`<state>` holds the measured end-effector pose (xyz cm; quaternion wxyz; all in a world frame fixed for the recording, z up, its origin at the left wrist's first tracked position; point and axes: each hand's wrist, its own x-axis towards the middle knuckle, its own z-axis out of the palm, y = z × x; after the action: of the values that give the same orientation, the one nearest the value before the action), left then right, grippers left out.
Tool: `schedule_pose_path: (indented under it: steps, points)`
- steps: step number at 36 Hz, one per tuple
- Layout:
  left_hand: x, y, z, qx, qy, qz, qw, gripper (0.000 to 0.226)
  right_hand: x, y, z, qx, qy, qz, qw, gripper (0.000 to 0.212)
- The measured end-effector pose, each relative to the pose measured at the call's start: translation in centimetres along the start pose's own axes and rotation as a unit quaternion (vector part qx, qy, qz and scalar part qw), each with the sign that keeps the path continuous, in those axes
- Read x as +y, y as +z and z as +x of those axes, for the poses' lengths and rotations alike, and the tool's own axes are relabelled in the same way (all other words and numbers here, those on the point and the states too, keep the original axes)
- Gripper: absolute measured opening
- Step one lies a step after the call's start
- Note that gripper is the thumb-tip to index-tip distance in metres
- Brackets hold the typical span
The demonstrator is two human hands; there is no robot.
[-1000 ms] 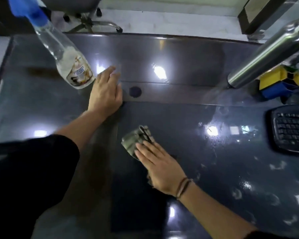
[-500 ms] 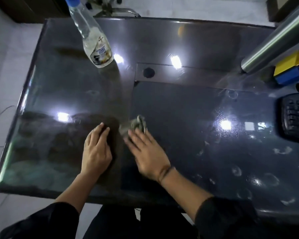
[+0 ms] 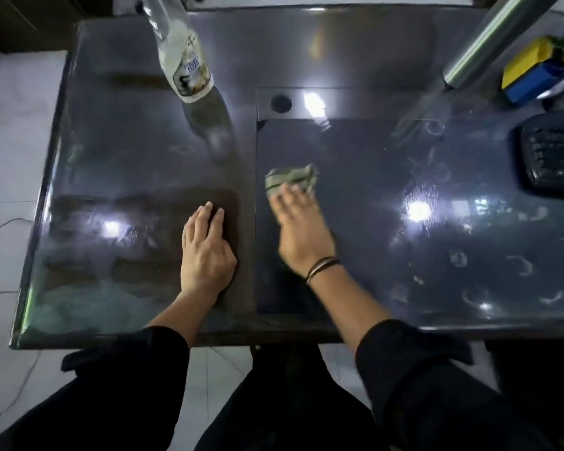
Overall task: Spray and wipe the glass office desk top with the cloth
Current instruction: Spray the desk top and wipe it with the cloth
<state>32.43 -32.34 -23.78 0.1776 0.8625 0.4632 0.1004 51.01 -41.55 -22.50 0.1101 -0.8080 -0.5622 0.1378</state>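
Centrally on the glass worktop [image 3: 355, 53], the right hand [image 3: 302, 232] presses flat fingers on a crumpled cloth [image 3: 290, 179]. Soft and light, it likely bunches; hold under the palm. Left hand [image 3: 205, 252] rests spread.

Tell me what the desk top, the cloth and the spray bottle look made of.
Desk top: dark glossy glass, judging by sharp light reflections. Cloth: soft grey-green fabric, crumpled under the right hand. Spray bottle: clear, probably plastic, with a printed label.

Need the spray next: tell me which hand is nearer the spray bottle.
Left. The left hand lies flat on the glass below the spray bottle; the right hand presses the cloth, farther right.
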Motion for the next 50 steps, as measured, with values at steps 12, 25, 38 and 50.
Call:
schedule_pose_path:
  steps: [12,25,38,50]
  points:
    - [0.5,-0.5,-1.1,0.054,0.080,-0.073,0.993,0.045,17.3,-4.3,-16.8,0.053,0.273,-0.051,0.959,0.074]
    - [16.5,4.6,2.4,-0.040,0.197,-0.118,0.972,0.053,8.2,-0.8,-13.2,0.042,0.071,-0.032,0.996,0.069]
    - [17.5,7.9,2.1,-0.080,0.172,-0.027,0.981,0.050,17.8,-4.9,-14.5,0.096,0.282,-0.013,0.954,0.079]
    - [17.9,8.4,2.1,-0.062,0.162,-0.030,0.984,0.059,28.5,-9.1,-12.0,0.105,0.249,-0.017,0.963,0.072]
